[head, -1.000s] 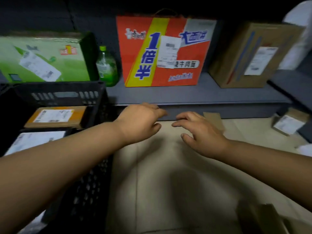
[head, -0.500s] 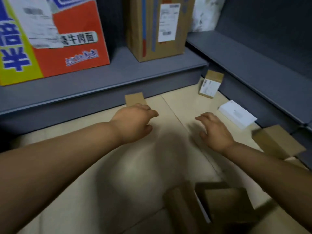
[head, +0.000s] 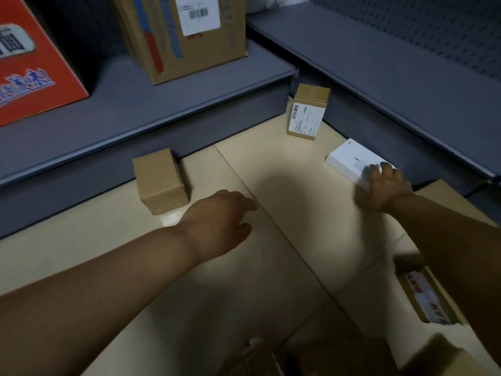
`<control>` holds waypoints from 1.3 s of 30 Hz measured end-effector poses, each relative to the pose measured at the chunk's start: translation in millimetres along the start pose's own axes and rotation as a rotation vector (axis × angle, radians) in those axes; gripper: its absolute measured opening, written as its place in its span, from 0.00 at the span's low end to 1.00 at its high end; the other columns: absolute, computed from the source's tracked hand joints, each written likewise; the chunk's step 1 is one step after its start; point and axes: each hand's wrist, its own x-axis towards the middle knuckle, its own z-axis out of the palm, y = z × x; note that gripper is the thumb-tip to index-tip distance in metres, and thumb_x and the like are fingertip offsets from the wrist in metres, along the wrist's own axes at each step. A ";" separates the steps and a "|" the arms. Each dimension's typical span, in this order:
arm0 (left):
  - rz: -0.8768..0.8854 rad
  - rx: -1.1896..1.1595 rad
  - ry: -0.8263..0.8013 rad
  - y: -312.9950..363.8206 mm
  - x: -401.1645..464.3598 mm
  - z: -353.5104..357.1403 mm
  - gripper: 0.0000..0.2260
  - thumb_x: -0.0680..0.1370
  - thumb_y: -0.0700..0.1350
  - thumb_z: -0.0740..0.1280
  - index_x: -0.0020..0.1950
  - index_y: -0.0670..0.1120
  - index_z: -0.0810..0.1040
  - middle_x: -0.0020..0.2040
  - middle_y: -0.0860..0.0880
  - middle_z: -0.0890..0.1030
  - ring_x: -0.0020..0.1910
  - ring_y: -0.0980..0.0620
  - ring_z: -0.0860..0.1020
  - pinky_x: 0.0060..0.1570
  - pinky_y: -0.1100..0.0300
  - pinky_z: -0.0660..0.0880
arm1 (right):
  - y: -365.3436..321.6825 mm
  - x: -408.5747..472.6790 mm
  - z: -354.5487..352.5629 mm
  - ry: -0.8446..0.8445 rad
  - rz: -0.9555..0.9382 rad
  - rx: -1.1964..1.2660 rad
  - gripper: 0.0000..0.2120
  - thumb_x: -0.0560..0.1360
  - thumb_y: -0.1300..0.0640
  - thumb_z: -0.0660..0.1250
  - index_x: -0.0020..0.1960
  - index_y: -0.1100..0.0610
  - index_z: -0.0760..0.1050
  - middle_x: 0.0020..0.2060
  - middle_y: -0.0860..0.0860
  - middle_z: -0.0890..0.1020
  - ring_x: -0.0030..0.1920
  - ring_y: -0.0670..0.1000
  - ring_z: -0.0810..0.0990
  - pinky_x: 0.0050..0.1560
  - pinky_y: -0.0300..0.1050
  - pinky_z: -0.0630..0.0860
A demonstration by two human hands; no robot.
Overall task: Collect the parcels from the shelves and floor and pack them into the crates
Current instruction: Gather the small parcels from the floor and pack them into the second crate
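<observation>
The right hand (head: 385,189) sits at the right of the frame with its fingertips (head: 386,167) laid over the near end of a flat white parcel (head: 352,158) on the floor (head: 271,253); motion blur makes it hard to say whether the fingers have closed round the edge or only rest on top, so I cannot tell if there is a real hold yet. The parcel lies directly ahead of those fingers, its long axis running from the hand up and to the left, towards the corner where the two grey shelves (head: 135,104) meet. It looks thin, smooth and white with a small grey mark on its top face, and it lies flat beside the base of the right-hand shelf. The left hand (head: 219,221), in the centre of the frame, hangs loosely open and holds nothing; it is well apart from the white parcel, so the right hand is clearly the nearer. Just beyond and to the left of the left hand's knuckles stands a plain brown box (head: 160,181) against the shelf base. A second small brown box with a printed label (head: 307,114) leans in the corner, upper centre-right. No crate shows in this view.
</observation>
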 end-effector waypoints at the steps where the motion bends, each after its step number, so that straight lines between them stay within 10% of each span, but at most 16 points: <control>1: -0.001 -0.010 -0.006 -0.6 3.4 2.7 0.20 0.78 0.51 0.61 0.70 0.56 0.66 0.65 0.55 0.71 0.64 0.54 0.68 0.54 0.62 0.68 | 1.0 4.3 2.8 0.004 0.013 0.000 0.29 0.74 0.46 0.64 0.69 0.56 0.59 0.67 0.59 0.61 0.68 0.62 0.61 0.66 0.57 0.62; 9: -0.017 -0.042 -0.058 -4.4 8.4 17.6 0.19 0.78 0.51 0.61 0.69 0.55 0.68 0.65 0.55 0.72 0.65 0.55 0.67 0.60 0.57 0.70 | -0.8 24.0 20.4 -0.022 0.110 0.204 0.33 0.66 0.43 0.73 0.63 0.52 0.62 0.72 0.59 0.54 0.73 0.63 0.52 0.67 0.61 0.59; 17: -0.034 -0.029 -0.075 -8.2 -5.4 14.1 0.20 0.78 0.51 0.60 0.70 0.55 0.67 0.66 0.55 0.71 0.65 0.55 0.67 0.59 0.58 0.70 | -17.9 5.2 15.1 -0.077 0.087 0.240 0.40 0.57 0.42 0.77 0.62 0.54 0.64 0.56 0.57 0.70 0.58 0.59 0.67 0.56 0.54 0.71; 28: -0.191 -0.004 0.019 -28.8 -60.6 -24.6 0.23 0.78 0.52 0.62 0.72 0.53 0.64 0.67 0.51 0.73 0.64 0.50 0.72 0.57 0.59 0.70 | -117.2 -110.7 -6.2 0.076 -0.431 0.239 0.31 0.56 0.45 0.77 0.50 0.49 0.62 0.51 0.49 0.69 0.52 0.52 0.67 0.46 0.47 0.65; 39: -0.648 -0.504 0.136 -69.0 -170.2 -69.4 0.13 0.80 0.46 0.59 0.61 0.42 0.73 0.56 0.43 0.78 0.47 0.46 0.76 0.44 0.58 0.71 | -239.3 -226.9 -50.0 0.221 -0.967 0.175 0.30 0.59 0.41 0.74 0.52 0.50 0.64 0.61 0.49 0.69 0.57 0.49 0.68 0.53 0.44 0.72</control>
